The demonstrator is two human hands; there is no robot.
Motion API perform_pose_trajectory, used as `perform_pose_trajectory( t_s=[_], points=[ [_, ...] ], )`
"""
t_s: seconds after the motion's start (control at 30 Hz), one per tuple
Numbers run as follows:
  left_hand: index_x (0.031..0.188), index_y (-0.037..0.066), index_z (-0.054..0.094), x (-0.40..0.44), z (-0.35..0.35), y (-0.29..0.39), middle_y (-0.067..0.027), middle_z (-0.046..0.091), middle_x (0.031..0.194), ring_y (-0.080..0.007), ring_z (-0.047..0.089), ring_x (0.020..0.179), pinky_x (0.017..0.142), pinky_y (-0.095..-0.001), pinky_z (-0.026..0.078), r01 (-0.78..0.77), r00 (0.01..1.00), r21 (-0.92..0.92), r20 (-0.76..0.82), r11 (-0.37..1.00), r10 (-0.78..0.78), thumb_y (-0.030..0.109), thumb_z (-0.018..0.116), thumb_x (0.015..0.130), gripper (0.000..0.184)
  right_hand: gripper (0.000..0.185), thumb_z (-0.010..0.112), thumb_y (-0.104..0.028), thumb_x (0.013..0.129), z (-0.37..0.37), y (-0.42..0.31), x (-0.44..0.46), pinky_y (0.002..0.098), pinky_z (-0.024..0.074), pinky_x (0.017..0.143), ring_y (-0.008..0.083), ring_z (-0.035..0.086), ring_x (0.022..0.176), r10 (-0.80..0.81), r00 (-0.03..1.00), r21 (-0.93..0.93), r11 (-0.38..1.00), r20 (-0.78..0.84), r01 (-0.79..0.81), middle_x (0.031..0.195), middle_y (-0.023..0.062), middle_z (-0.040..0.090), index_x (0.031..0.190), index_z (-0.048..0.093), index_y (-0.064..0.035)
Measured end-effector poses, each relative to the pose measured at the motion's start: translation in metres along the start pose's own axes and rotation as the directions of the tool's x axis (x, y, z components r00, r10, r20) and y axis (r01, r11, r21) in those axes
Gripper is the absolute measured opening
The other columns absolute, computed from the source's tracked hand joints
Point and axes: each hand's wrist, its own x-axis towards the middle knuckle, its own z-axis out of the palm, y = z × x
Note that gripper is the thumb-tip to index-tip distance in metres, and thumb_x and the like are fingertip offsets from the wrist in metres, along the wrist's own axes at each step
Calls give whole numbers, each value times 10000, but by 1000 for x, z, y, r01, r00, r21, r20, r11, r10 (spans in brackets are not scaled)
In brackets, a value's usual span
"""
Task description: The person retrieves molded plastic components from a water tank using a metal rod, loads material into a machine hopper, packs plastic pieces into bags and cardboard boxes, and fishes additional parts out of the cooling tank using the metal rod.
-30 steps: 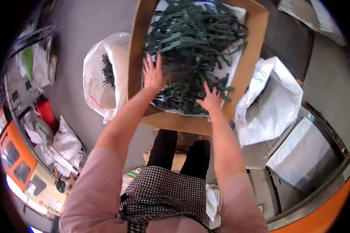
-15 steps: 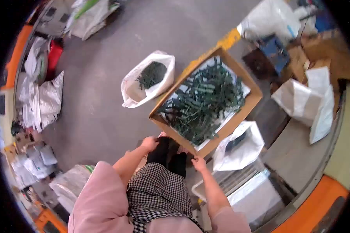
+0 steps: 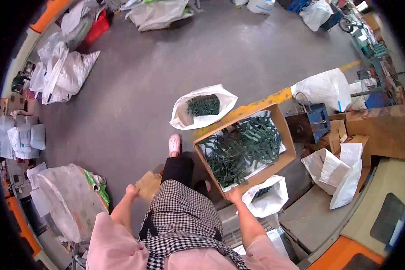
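My left hand (image 3: 132,191) is closed at the edge of a tan, flat board-like piece (image 3: 149,185) beside my leg and appears to grip it. My right hand (image 3: 233,195) is closed at the near corner of an open cardboard box (image 3: 271,173); I cannot tell whether its fingers hold the rim. Dark green strips (image 3: 238,148) lie heaped on a white lining in the box. Beyond the box's left corner stands an open white sack (image 3: 181,116) with green pieces inside. A second white sack (image 3: 277,191), holding dark material, is just right of my right hand.
A yellow floor line (image 3: 279,96) runs behind the box. Filled bags (image 3: 63,198) sit at the left, with more white bags (image 3: 69,72) farther back. On the right are a blue machine part (image 3: 318,120), an empty-looking white sack (image 3: 330,171) and cardboard (image 3: 378,123).
My view has risen and shifted, so the box and sacks look smaller. My left hand has moved left, away from my knee, and the tan piece shows more. My right hand stays at the box corner.
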Motion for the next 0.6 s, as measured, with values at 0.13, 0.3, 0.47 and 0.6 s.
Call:
perform_pose_trajectory(
  t_s=[0.13,0.3,0.47,0.6],
  points=[
    [1061,-45,533,55,-25,108,-192,600,975,-283,616,846,797,-366,471,-107,994,-97,5,990,108,459,632,709,623,578,641,-168,707,4,-70,76,406,425,815,344,538,923,-30,977,99,994,-213,52,1036,208,534,1211,398,-22],
    [1237,-49,343,155,-62,285,-241,472,1185,-334,458,1119,929,-383,382,-253,963,-205,41,945,267,445,688,676,823,613,578,-44,746,-60,-198,189,404,400,868,370,461,1023,-29,946,201,975,-322,98,1171,237,375,1283,284,-12],
    [1294,-28,241,221,-84,381,-244,384,1275,-344,386,1186,957,-387,358,-216,974,-127,36,968,222,445,724,640,941,712,634,-100,725,-104,-222,338,437,292,976,425,332,1142,-63,901,-103,994,-429,20,1211,272,334,1319,248,-27],
    [1318,-17,200,261,-68,401,-244,396,1264,-338,394,1183,959,-388,357,-277,953,-167,81,946,293,442,740,622,993,816,668,-128,703,-134,-207,430,448,316,954,424,373,1123,9,887,-70,996,-462,-47,1227,287,352,1367,192,-118]
  ],
)
